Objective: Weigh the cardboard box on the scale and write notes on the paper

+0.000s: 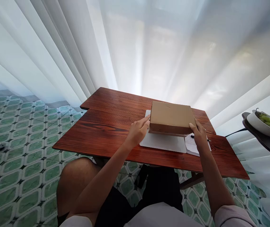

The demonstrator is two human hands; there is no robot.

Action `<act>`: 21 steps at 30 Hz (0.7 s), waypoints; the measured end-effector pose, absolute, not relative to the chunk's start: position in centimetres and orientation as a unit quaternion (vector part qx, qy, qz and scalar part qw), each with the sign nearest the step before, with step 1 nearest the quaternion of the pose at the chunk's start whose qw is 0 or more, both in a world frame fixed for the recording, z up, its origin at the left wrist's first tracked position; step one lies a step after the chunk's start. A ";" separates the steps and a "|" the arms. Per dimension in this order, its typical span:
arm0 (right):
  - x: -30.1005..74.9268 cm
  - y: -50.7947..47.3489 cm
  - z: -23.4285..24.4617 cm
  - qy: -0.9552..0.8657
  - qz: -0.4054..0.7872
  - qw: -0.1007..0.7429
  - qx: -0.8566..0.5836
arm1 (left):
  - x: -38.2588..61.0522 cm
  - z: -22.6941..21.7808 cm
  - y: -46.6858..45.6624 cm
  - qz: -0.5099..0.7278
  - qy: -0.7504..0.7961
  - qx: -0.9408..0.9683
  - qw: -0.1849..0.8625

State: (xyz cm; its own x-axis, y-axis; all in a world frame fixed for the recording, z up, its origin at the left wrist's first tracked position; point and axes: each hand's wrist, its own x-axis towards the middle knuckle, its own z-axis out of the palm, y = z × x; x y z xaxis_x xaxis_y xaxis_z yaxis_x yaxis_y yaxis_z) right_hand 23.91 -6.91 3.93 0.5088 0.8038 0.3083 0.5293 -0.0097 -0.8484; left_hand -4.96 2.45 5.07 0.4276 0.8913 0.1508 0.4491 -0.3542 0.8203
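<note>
Between my two hands is a closed brown cardboard box (171,116), held by its left and right ends. My left hand (138,130) presses on the left end, fingers pointing at the box. On the right end, my right hand (199,134) grips with the thumb over the near top corner and the fingers along the side. Beneath the box is a flat silver-grey laptop-like slab (163,143), partly covered by it. Just right of the slab, a sheet of written paper (191,146) with a dark pen (192,136) is partly hidden by my right hand.
The reddish wooden table (97,129) has a stepped left edge. To the right, a dark shelf (265,140) bears a white bowl (255,121) of green fruit (268,119). White curtains (135,47) hang behind, over a green tiled floor (30,176).
</note>
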 end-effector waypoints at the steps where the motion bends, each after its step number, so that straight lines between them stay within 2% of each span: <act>1: 24.1 -7.1 3.7 -0.478 0.137 0.513 -0.700 | -4.8 4.9 2.4 0.299 0.440 0.767 0.359; 21: 24.6 -7.9 1.9 -0.466 0.164 0.515 -0.701 | -4.1 3.7 2.5 0.279 0.443 0.758 0.389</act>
